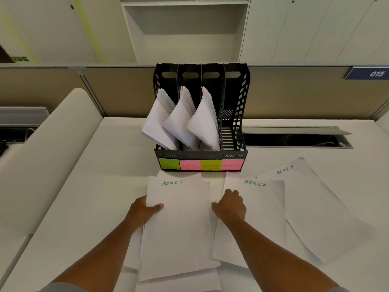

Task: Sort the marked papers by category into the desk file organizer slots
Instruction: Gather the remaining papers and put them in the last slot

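Observation:
A black four-slot file organizer (pixel 242 114) stands at the back of the desk, with sticky labels HR, a pink one, FINANCE and ADMIN on its front. White papers lean in its three left slots; the right ADMIN slot holds none. My left hand (pixel 145 211) grips the left edge of a small pile topped by a sheet marked ADMIN (pixel 179 224), thumb on top. My right hand (pixel 230 207) rests with curled fingers on the left edge of a second ADMIN sheet (pixel 263 207). A third ADMIN sheet (pixel 320 207) lies angled further right.
A cable trough (pixel 294 140) with its lid raised opens in the desk right of the organizer. A beige partition (pixel 294 93) runs behind it, with a sign reading 015. A padded ledge (pixel 52 148) borders the desk on the left.

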Demonstrator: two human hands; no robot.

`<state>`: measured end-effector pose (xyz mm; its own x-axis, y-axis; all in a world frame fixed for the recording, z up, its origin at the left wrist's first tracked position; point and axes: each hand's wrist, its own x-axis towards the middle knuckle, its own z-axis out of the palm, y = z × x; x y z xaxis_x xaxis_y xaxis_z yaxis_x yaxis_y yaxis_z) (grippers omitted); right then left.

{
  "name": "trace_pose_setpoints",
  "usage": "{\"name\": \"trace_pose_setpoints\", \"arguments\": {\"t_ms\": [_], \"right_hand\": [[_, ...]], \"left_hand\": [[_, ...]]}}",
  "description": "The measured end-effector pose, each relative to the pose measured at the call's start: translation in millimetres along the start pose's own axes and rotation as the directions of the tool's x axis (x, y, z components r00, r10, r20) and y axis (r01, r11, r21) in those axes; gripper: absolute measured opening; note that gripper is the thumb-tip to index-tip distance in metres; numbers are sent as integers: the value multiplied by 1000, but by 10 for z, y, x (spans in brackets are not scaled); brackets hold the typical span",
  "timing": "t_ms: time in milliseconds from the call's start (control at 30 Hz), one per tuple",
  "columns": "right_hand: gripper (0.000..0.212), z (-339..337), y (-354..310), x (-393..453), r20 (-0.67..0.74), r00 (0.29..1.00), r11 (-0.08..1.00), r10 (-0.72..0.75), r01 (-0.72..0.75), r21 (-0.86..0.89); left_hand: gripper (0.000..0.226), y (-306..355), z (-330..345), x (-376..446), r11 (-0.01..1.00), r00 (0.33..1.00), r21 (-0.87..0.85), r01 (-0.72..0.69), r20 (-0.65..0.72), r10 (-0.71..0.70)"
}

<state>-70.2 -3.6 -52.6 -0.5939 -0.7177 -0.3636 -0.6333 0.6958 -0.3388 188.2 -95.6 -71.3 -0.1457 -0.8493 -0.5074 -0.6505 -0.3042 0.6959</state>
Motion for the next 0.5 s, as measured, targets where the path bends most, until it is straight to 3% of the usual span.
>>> {"name": "trace_pose_setpoints", "arguments": {"t_ms": [100, 267, 367, 500], "right_hand": [[60, 27, 154, -19, 89, 996, 989, 4, 9, -146], [61, 76, 294, -93, 156, 988, 975, -2, 37, -220], [49, 30, 309, -134, 202, 979, 966, -8, 60, -251], [16, -23, 353, -199, 238, 970, 956, -44, 110, -272]], "left_hand": [[40, 47, 90, -19, 999, 1000, -38, 20, -9, -21], [40, 100, 228, -115, 997, 999, -75, 32, -10, -33], [39, 103, 309, -190, 993, 999, -106, 46, -16, -48], [37, 91, 388, -288, 986, 997, -148, 72, -22, -76]]}}
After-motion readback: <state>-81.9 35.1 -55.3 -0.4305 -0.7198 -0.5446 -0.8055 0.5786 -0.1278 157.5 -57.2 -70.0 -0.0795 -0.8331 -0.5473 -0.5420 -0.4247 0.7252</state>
